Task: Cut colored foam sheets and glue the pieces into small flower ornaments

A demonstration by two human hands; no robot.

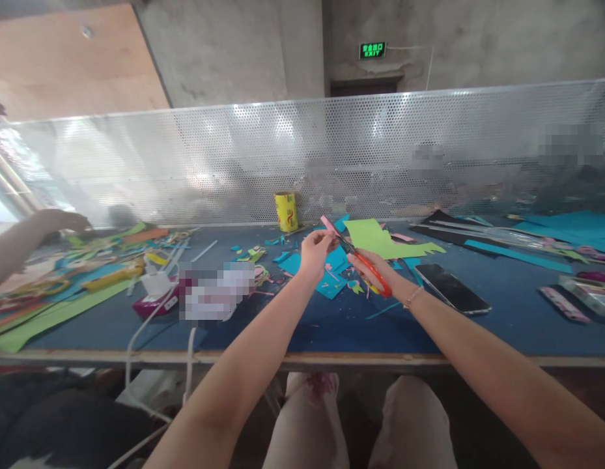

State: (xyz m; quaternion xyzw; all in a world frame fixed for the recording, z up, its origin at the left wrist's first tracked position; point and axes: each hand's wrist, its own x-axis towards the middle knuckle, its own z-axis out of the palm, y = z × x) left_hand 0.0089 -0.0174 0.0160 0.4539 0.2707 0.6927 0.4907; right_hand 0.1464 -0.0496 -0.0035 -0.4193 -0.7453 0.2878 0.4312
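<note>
My left hand [314, 251] is closed in a pinch on a small pink paper strip [327, 225], held above the blue table [331, 322]. My right hand [373, 267] grips red-handled scissors [368, 266], whose blades point up and left toward the pink strip. The two hands are close together over scattered blue paper scraps [331, 273]. A lime-green cut sheet [380, 240] lies just behind my right hand.
A black phone [451, 288] lies to the right of my right hand. A yellow roll [286, 211] stands by the perforated metal screen [331, 156]. Coloured paper and strips cover the left and right ends of the table. Another person's arm [23, 238] reaches in at the left. White cables hang off the front edge.
</note>
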